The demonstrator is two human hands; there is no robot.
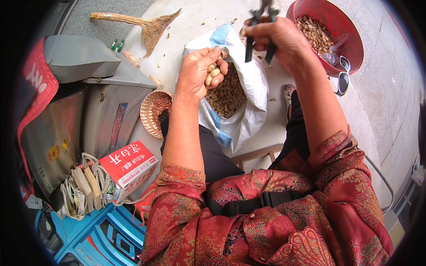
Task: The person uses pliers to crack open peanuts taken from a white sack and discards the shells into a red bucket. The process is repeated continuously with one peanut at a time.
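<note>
My left hand (202, 70) holds a few unshelled peanuts (212, 74) in its curled fingers, above a white and blue woven sack (254, 89). The sack stands open between my legs, with many peanuts in their shells (229, 94) inside. In my right hand (276, 35), up and to the right of the sack, are dark-handled pliers (252, 43), their jaws blurred and cut off by the upper edge. A small pale piece shows at my right fingertips. Left of the sack, a woven basket (145, 114) holds reddish shelled peanuts (161, 105).
A red tub (352, 43) with empty-looking shells (314, 35) stands at the upper right, sunglasses (343, 75) at its rim. A straw hand broom (146, 28) lies at the upper left. Grey metal equipment (113, 99), a red and white carton (133, 163) and a blue plastic item (100, 232) line the left.
</note>
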